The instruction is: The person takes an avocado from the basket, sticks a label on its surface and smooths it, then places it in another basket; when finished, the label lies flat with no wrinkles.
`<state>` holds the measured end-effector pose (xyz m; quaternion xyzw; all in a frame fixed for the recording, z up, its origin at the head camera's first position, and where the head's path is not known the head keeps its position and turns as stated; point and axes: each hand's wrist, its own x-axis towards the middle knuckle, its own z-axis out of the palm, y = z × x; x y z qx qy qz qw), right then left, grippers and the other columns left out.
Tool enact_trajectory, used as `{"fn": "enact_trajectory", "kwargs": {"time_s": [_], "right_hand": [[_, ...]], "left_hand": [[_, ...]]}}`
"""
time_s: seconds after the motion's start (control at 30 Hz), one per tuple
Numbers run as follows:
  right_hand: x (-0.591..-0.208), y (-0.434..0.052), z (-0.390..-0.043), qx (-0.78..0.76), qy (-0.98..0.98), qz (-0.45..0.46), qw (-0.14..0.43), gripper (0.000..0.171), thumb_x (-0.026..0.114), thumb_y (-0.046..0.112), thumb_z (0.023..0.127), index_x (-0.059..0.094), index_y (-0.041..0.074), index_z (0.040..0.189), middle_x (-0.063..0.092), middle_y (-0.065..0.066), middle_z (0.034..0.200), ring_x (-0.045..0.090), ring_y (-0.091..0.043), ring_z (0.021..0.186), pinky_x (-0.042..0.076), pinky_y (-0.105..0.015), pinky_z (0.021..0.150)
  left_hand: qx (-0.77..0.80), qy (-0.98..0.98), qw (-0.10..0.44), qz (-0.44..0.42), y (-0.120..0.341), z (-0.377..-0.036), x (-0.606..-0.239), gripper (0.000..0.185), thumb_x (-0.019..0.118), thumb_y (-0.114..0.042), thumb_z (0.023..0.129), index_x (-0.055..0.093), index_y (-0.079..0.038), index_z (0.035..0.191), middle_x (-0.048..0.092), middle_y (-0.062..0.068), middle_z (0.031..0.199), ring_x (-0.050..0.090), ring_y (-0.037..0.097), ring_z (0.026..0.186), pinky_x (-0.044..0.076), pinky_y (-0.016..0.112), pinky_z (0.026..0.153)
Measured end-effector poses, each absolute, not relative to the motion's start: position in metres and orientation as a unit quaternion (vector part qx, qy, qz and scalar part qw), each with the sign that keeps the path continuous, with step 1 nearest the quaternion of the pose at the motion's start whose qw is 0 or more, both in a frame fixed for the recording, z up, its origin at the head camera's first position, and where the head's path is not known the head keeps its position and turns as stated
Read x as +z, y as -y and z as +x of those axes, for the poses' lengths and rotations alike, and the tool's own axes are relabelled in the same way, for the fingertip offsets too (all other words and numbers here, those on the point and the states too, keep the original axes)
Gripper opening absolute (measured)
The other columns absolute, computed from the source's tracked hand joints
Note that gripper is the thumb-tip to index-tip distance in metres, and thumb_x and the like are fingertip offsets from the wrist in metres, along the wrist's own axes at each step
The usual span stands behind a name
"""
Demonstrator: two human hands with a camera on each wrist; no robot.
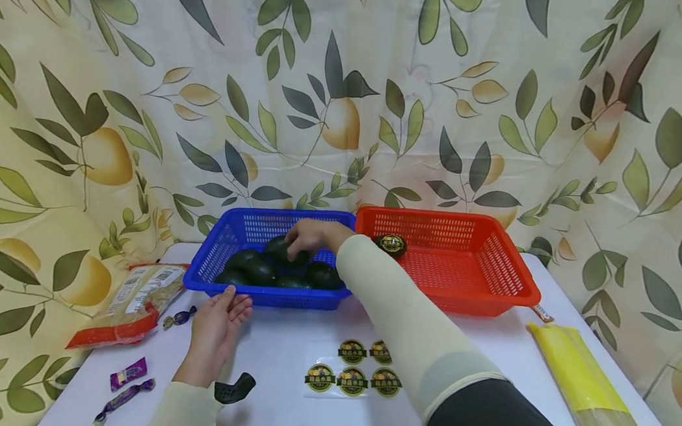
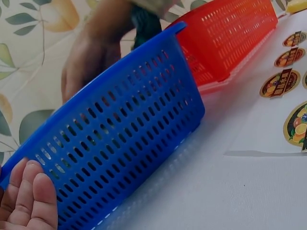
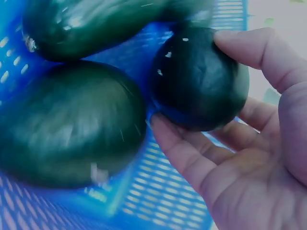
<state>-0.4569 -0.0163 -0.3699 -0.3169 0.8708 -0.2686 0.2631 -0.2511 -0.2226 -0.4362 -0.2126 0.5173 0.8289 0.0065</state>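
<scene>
Inside the blue basket [image 1: 299,299] lie several dark green avocados [image 1: 249,265]. My right hand [image 1: 313,234] reaches over the rim into it. Seen from the right wrist, the thumb and fingers grip a rounded avocado [image 3: 199,79] from both sides, beside a larger avocado [image 3: 72,127] and another one behind. My left hand [image 1: 222,328] is at the basket's front left corner, its fingertips right at the rim. From the left wrist, the loosely bent fingers [image 2: 44,194] lie along the basket's outer wall [image 2: 124,129].
Against the blue basket's right side stands a red basket [image 1: 438,269] holding one avocado with a round label [image 1: 391,244]. A sheet of round stickers [image 1: 351,382] lies in front. Wrapped sweets [image 1: 124,399] and a red-and-clear bag [image 1: 141,303] are left; a yellow packet [image 1: 582,374] is right.
</scene>
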Motion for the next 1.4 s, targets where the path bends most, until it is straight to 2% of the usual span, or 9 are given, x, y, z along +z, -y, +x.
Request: {"fn": "enact_trajectory", "kwargs": {"time_s": [0.2,0.43,0.6,0.8,1.0,1.23,1.4], "right_hand": [[-0.337,-0.027,-0.43,-0.333,-0.856,-0.325,0.223,0.059,0.074,0.025,0.091,0.057,0.01,0.145,0.059,-0.01,0.141,0.058,-0.027,0.121,0.061,-0.037,0.092],[-0.319,-0.091,-0.36,-0.363,-0.859,-0.33,0.15,0.053,0.076,0.027,0.087,0.061,0.022,0.138,0.062,-0.003,0.13,0.056,-0.026,0.115,0.054,-0.039,0.091],[-0.333,-0.134,-0.305,-0.389,-0.847,-0.341,0.124,0.053,0.075,0.024,0.084,0.062,0.023,0.135,0.065,0.0,0.126,0.059,-0.026,0.112,0.054,-0.041,0.09],[-0.381,-0.172,-0.255,-0.418,-0.845,-0.309,0.127,0.054,0.075,0.023,0.082,0.061,0.022,0.134,0.066,-0.001,0.124,0.061,-0.027,0.11,0.056,-0.041,0.089],[-0.426,-0.175,-0.256,-0.371,-0.89,-0.25,0.082,0.057,0.076,0.022,0.083,0.058,0.021,0.137,0.064,0.001,0.13,0.06,-0.023,0.113,0.056,-0.046,0.095],[-0.454,-0.164,-0.27,-0.302,-0.915,-0.266,0.037,0.063,0.076,0.021,0.085,0.053,0.014,0.144,0.059,-0.006,0.14,0.058,-0.025,0.12,0.05,-0.05,0.106],[-0.459,-0.16,-0.271,-0.27,-0.919,-0.286,0.025,0.064,0.076,0.019,0.087,0.052,0.012,0.146,0.057,-0.01,0.142,0.057,-0.027,0.123,0.048,-0.049,0.109]], "left_hand": [[0.843,-0.493,0.026,-0.214,0.221,-0.249,-0.432,0.027,0.048,-0.035,0.11,0.048,-0.016,0.129,0.067,-0.003,0.11,0.066,0.011,0.109,0.056,0.024,0.097],[0.869,-0.447,0.044,-0.207,0.226,-0.243,-0.428,0.031,0.052,-0.035,0.108,0.046,-0.018,0.132,0.066,-0.003,0.11,0.064,0.01,0.113,0.056,0.024,0.096],[0.874,-0.437,0.05,-0.204,0.231,-0.241,-0.427,0.031,0.053,-0.034,0.107,0.045,-0.017,0.132,0.069,-0.004,0.106,0.066,0.009,0.107,0.057,0.024,0.094],[0.875,-0.441,0.05,-0.196,0.226,-0.241,-0.427,0.03,0.053,-0.032,0.107,0.046,-0.013,0.13,0.07,-0.002,0.1,0.069,0.01,0.101,0.058,0.025,0.093],[0.866,-0.459,0.038,-0.193,0.228,-0.241,-0.425,0.033,0.053,-0.034,0.107,0.047,-0.013,0.131,0.07,-0.003,0.102,0.067,0.01,0.105,0.057,0.026,0.095],[0.866,-0.46,0.03,-0.192,0.229,-0.242,-0.428,0.032,0.054,-0.033,0.107,0.047,-0.012,0.131,0.071,-0.002,0.1,0.069,0.011,0.102,0.059,0.025,0.091],[0.868,-0.455,0.038,-0.196,0.226,-0.242,-0.426,0.032,0.055,-0.034,0.107,0.046,-0.015,0.132,0.069,-0.002,0.107,0.066,0.011,0.107,0.057,0.026,0.096]]}}
